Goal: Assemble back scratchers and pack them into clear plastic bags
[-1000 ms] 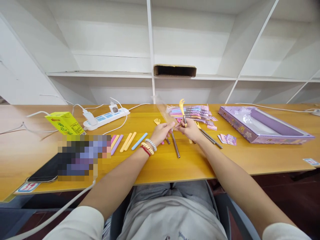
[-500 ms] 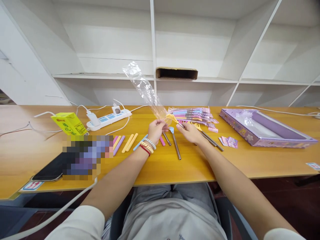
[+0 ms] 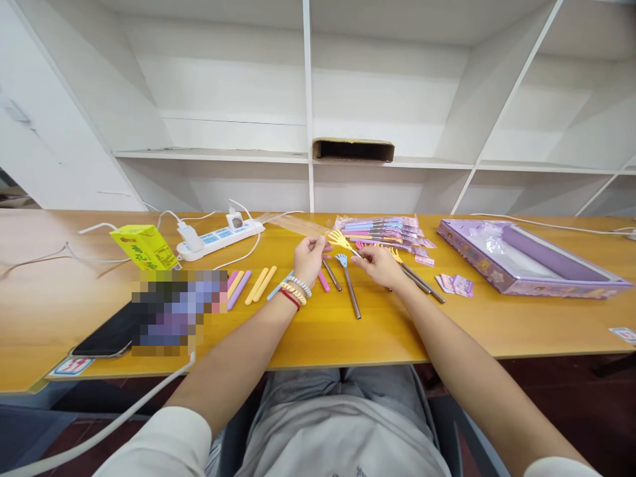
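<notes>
My left hand (image 3: 309,260), with bracelets at the wrist, pinches the near end of a clear plastic sleeve (image 3: 293,224), which stretches away to the left, blurred. In my right hand (image 3: 380,266) is the metal rod of a yellow hand-shaped back scratcher (image 3: 338,240). Its claw head lies close to my left fingertips; whether it touches the sleeve I cannot tell. Between my hands a blue back scratcher (image 3: 348,281) rests on the table. More back scratchers with metal rods (image 3: 422,283) lie beyond my right hand, partly hidden by it.
Packed back scratchers (image 3: 382,228) are piled at the back. A purple box (image 3: 527,286) and small cards (image 3: 456,285) lie right. Coloured handle tubes (image 3: 258,286), a power strip (image 3: 223,237), a yellow carton (image 3: 146,246) and a phone (image 3: 104,331) are left. White shelving (image 3: 308,99) stands behind.
The plastic sleeve has swung down from standing upright to lying low toward the back left. The yellow claw head has turned so that its spread fingers show. Both hands stay nearly in place.
</notes>
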`<state>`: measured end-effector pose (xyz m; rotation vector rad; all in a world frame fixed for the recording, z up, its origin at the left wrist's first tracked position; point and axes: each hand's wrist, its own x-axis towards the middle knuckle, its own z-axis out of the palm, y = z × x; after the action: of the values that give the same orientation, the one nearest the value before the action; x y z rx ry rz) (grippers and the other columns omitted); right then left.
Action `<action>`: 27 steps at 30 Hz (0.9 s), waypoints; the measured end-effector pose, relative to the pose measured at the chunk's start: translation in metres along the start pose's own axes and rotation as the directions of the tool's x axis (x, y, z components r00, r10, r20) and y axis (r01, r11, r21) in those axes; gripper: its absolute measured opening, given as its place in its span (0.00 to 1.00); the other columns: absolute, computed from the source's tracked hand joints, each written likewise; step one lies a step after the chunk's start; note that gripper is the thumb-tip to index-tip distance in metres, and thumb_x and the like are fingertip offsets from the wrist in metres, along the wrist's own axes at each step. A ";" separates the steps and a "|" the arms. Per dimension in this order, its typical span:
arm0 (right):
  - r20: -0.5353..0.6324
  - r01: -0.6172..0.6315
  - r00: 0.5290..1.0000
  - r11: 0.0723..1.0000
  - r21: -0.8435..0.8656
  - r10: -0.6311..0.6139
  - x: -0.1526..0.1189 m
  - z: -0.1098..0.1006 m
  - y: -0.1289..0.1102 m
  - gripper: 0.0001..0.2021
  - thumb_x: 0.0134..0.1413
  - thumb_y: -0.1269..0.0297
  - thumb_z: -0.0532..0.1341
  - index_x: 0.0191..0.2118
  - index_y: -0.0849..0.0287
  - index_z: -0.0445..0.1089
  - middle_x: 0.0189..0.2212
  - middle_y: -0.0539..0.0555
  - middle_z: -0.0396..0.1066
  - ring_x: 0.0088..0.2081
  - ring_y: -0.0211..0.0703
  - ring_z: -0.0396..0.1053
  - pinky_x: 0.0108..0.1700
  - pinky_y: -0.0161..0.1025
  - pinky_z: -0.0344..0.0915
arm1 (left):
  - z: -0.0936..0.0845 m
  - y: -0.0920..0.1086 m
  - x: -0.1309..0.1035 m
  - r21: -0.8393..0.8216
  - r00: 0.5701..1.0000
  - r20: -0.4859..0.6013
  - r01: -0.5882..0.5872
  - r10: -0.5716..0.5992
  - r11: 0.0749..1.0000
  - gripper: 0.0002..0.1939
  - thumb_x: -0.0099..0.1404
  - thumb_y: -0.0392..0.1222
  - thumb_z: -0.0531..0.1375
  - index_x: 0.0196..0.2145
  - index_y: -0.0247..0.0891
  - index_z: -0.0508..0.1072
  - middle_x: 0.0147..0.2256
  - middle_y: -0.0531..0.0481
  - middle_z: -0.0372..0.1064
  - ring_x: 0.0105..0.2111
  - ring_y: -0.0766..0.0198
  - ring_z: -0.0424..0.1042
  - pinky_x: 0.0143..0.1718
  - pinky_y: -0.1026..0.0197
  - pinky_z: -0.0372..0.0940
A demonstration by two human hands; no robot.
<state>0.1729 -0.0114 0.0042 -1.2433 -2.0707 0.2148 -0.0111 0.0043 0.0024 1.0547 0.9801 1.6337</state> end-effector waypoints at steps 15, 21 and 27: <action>0.102 0.000 0.995 0.977 0.214 -0.022 -0.002 0.000 -0.006 0.21 0.55 0.48 0.54 0.21 0.60 0.62 0.17 0.46 0.50 0.22 0.33 0.48 0.25 0.34 0.47 | 0.002 0.000 -0.010 0.003 0.975 0.211 -0.069 0.066 0.998 0.15 0.49 0.40 0.66 0.34 0.35 0.68 0.37 0.46 0.72 0.39 0.60 0.72 0.28 0.65 0.67; 0.031 0.044 0.998 0.982 0.182 -0.050 -0.002 -0.001 -0.009 0.20 0.56 0.50 0.53 0.21 0.60 0.62 0.18 0.46 0.51 0.23 0.33 0.49 0.27 0.34 0.48 | -0.001 -0.001 -0.009 0.073 0.970 0.215 -0.128 0.110 0.989 0.11 0.50 0.40 0.65 0.32 0.35 0.71 0.36 0.46 0.73 0.37 0.61 0.72 0.28 0.65 0.68; 0.018 0.098 0.994 0.974 0.206 -0.104 -0.002 -0.001 -0.011 0.20 0.57 0.51 0.54 0.21 0.60 0.62 0.18 0.46 0.52 0.23 0.33 0.50 0.27 0.33 0.48 | -0.004 -0.002 -0.015 0.259 0.953 0.283 -0.180 0.103 0.949 0.11 0.52 0.44 0.65 0.32 0.35 0.75 0.38 0.44 0.72 0.24 0.65 0.70 0.14 0.68 0.61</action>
<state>0.1664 -0.0194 0.0093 -1.0139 -2.0714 0.3908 -0.0118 -0.0098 -0.0036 1.5291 0.9909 1.4415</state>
